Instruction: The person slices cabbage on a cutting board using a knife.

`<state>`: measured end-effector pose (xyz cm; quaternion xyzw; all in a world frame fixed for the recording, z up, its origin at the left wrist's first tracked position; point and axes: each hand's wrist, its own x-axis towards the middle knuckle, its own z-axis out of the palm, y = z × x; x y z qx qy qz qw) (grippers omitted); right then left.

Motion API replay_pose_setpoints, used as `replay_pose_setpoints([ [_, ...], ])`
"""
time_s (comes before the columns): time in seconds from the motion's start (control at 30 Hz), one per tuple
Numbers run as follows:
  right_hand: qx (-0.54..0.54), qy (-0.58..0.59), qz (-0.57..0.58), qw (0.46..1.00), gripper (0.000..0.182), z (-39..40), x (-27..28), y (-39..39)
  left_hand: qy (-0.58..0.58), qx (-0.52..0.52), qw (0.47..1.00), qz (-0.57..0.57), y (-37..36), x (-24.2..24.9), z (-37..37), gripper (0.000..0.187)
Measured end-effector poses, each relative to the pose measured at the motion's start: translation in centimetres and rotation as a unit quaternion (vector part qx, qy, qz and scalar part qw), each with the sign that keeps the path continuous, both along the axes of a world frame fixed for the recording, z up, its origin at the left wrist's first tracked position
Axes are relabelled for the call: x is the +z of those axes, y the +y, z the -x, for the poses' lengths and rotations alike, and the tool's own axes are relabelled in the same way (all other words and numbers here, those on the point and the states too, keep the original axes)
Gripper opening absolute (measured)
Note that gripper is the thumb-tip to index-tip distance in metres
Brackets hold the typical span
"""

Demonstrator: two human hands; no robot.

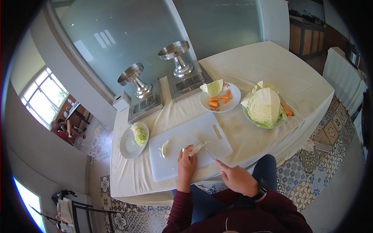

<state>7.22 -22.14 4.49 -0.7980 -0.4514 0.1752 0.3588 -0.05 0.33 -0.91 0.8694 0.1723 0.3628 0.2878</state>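
My right hand (237,179) is wrapped round a knife (209,152), its forefinger stretched along the back of the blade. The blade slants over the white cutting board (163,171), beside a pale cabbage piece (197,150). My left hand (187,164) presses that piece to the board with its fingertips, left of the blade. Another cabbage piece (165,148) lies farther left on the board, with small shreds scattered around. To the left of the board, a white plate (126,149) carries a heap of shredded cabbage (139,134). The knife's handle is hidden in my right hand.
Behind the board, a plate (206,105) holds carrot pieces (225,97) and a cabbage wedge (213,88). At right, a large cabbage (264,106) sits on a plate with carrots (287,112). Two metal stands (142,90) (182,69) stand at the back. A person (68,128) sits far left.
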Motion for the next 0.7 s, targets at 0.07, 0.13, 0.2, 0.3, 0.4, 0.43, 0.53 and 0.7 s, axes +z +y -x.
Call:
replay_pose_setpoints([
  [0.07,-0.003,0.017,0.002,1.0,0.053,0.0,0.6,-0.5,-0.002,-0.002,1.0,0.001,0.0,0.0,-0.1,0.042],
  [0.13,-0.012,0.02,0.003,1.0,0.052,0.0,1.1,-0.8,0.002,-0.005,1.0,-0.001,0.1,-0.1,0.0,0.042],
  [0.2,-0.018,0.021,0.0,1.0,0.05,0.1,1.3,-0.9,0.002,-0.009,1.0,-0.004,0.1,-0.1,0.0,0.042],
  [0.3,-0.023,0.019,-0.011,1.0,0.05,0.2,1.3,-0.8,-0.001,-0.014,1.0,-0.008,0.1,0.0,0.0,0.042],
  [0.4,-0.024,0.02,-0.014,0.999,0.05,0.5,1.4,-0.7,-0.001,-0.013,1.0,-0.008,0.2,-0.2,0.0,0.042],
  [0.43,-0.021,0.02,-0.015,0.999,0.05,0.5,1.6,-0.8,-0.004,-0.014,1.0,-0.011,0.2,-0.3,-0.1,0.042],
  [0.53,-0.017,0.02,-0.021,0.999,0.051,0.7,1.5,-0.8,-0.007,-0.015,1.0,-0.011,0.1,-0.3,-0.1,0.042],
  [0.7,-0.012,0.017,-0.031,0.999,0.051,0.8,1.1,-0.6,-0.006,-0.016,1.0,-0.012,0.1,-0.2,-0.1,0.042],
])
